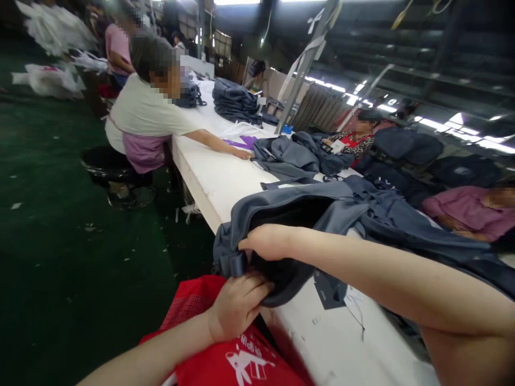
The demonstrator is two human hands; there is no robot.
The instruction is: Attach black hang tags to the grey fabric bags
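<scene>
While the left hand [242, 301] has its grip closed on the dark blue bag [293, 276], the right hand [267, 241] grasps the opening's edge — the bag lies on the white counter [322, 348], overhanging its side.

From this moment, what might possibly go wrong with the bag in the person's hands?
The dark bag reaches past the edge of the white table, so it might slide off if the left hand and right hand both loosen. The dark tag lies close beside it and might get bent if the bag shifts.
</scene>
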